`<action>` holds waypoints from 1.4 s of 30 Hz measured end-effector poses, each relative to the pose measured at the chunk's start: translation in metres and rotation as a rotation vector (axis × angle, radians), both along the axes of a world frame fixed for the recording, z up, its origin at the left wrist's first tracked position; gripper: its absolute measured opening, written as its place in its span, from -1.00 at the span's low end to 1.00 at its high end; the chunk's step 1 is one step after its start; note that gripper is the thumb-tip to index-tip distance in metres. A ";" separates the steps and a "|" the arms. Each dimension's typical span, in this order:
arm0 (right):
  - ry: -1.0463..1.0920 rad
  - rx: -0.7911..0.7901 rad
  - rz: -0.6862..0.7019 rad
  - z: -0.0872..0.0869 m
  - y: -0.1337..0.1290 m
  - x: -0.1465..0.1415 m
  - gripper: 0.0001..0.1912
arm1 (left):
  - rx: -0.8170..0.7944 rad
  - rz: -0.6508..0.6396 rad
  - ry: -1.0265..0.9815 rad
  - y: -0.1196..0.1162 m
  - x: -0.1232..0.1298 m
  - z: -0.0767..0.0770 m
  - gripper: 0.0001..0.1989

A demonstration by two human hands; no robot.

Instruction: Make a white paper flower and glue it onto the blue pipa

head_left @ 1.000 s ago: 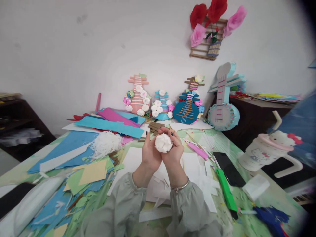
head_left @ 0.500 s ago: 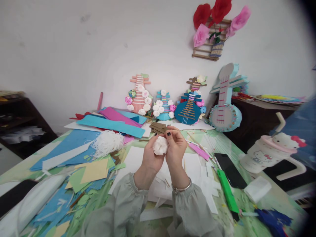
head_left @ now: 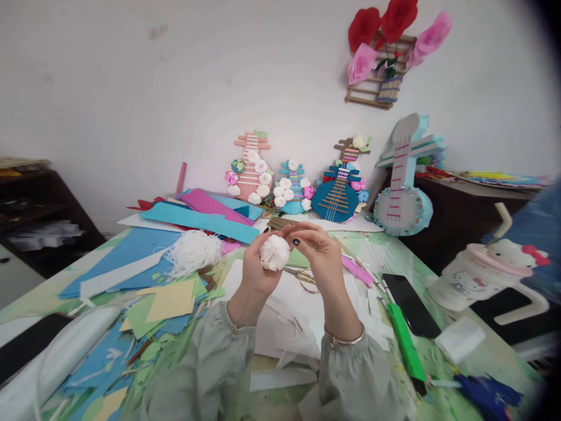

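A white crepe-paper flower (head_left: 274, 252), round and ruffled, is held in my left hand (head_left: 254, 280) above the middle of the table. My right hand (head_left: 326, 260) hovers just right of the flower, its thumb apart from the petals and its fingers stretched toward my left fingertips. I see nothing in it. Gold-handled scissors (head_left: 307, 280) lie between my wrists, partly behind my hands. Beneath my hands are white paper sheets (head_left: 234, 280) and loose white strips (head_left: 283, 379).
White string (head_left: 193, 254), coloured paper (head_left: 197, 222) and scraps (head_left: 170, 301) cover the left. Rightward are a phone (head_left: 411, 304), a green glue gun or cutter-like tool (head_left: 405, 345) and a tumbler (head_left: 471, 278). Decorated paper lutes (head_left: 335, 202) lean against the wall.
My right hand has moved right, away from the flower, and its fingers have spread. My left hand has shifted slightly left with the flower. The scissors have come into sight between the hands.
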State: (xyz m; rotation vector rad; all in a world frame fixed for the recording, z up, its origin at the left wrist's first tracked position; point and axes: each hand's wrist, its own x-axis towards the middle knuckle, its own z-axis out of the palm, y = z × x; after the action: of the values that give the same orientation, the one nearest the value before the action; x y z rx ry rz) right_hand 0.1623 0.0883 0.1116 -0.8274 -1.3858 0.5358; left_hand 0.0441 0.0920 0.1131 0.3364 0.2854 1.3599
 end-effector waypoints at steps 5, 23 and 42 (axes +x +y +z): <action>-0.120 0.012 -0.081 0.004 -0.006 -0.008 -0.92 | -0.006 0.002 0.011 0.002 -0.001 -0.002 -0.70; 0.064 0.053 -0.274 -0.001 0.001 0.007 -0.91 | 0.050 -0.092 0.031 0.001 -0.003 -0.002 -0.72; -0.019 -0.198 0.053 0.000 -0.002 0.014 -0.97 | 0.107 -0.235 0.167 0.005 -0.020 0.001 -0.75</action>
State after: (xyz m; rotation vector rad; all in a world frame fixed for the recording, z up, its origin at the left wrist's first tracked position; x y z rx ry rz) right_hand 0.1762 0.0866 0.1113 -0.9585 -1.3903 0.7167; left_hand 0.0243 0.0968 0.1138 0.5576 0.3018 1.1200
